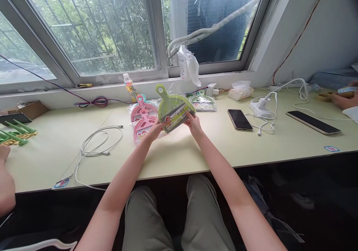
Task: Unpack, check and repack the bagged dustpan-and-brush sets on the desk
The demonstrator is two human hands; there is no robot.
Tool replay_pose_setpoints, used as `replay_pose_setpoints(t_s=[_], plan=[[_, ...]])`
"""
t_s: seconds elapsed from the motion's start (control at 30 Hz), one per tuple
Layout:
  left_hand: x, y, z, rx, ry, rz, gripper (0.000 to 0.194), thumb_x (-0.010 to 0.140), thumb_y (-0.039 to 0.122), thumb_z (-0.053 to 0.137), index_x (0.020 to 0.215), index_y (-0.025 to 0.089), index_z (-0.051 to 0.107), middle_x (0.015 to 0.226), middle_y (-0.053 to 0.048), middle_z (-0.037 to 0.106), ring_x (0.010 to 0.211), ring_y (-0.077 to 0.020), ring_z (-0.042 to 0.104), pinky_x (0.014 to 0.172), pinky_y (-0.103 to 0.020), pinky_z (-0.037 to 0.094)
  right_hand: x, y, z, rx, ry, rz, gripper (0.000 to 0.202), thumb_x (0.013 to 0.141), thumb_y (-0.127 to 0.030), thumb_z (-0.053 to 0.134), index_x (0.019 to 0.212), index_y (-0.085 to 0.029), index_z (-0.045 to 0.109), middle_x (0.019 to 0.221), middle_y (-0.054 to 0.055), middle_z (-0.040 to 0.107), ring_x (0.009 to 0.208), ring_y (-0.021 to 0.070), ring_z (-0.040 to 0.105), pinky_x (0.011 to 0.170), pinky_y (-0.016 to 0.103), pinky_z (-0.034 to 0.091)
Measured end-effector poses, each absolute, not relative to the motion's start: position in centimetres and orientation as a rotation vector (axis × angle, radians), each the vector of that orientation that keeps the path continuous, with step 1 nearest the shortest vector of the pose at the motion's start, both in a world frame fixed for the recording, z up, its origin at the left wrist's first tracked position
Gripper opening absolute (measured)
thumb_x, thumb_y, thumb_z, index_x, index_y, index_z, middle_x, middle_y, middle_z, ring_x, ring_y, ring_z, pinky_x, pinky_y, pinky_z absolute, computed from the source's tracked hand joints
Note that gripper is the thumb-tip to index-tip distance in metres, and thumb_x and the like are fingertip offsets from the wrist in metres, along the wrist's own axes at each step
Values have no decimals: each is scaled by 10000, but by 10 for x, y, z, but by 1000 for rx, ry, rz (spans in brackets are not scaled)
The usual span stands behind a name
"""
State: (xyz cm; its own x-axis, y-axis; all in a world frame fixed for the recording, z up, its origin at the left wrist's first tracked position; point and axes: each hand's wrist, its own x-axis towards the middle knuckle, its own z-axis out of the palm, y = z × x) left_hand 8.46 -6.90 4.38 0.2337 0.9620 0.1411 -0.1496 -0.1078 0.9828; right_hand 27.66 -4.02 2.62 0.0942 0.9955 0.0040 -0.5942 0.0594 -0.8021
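A green mini dustpan and brush set (173,109) in a clear wrapper with a printed label is held up, tilted, just above the table. My left hand (160,127) grips its lower left edge, and my right hand (193,123) grips the lower right edge. Both hands are closed on it. To its left lie pink dustpan sets (144,122) in clear wrappers, partly overlapping, with a teal handle showing behind them. Behind on the right, another wrapped set (203,102) with a pale green handle lies flat.
A coiled white cable (95,143) lies left. On the right are a black phone (239,119), a power strip (261,107), another phone (313,122) and a tissue pack (241,91). A bottle (130,87) stands by the window. Other people's hands (342,100) show at both sides.
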Motion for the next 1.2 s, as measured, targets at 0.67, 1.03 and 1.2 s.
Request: replay_pose_setpoints(t_s=[0.67, 1.03, 1.2], plan=[[91, -64, 44, 1333, 747, 1082, 623, 859, 610, 569, 1322, 195, 532, 1229, -135, 678, 1079, -275, 668, 855, -397, 567, 269, -51, 33, -559, -648, 1239, 303, 695, -189, 755, 958, -207, 606, 971, 17, 728, 995, 183, 699, 949, 336, 582], [89, -63, 40, 1312, 945, 1305, 517, 770, 428, 690, 1213, 214, 532, 1173, -77, 669, 1077, -247, 647, 779, -316, 574, 267, -51, 32, -639, -841, 1281, 458, 623, -215, 839, 998, -227, 576, 1027, 24, 727, 1019, 212, 688, 871, 355, 601], [101, -72, 41, 1427, 868, 1144, 604, 815, 498, 665, 1298, 212, 441, 1220, -130, 652, 919, -261, 724, 721, -374, 601, 267, -49, 25, -786, -679, 1209, 395, 688, -302, 827, 992, -185, 603, 1031, 70, 722, 960, 218, 701, 838, 363, 622]])
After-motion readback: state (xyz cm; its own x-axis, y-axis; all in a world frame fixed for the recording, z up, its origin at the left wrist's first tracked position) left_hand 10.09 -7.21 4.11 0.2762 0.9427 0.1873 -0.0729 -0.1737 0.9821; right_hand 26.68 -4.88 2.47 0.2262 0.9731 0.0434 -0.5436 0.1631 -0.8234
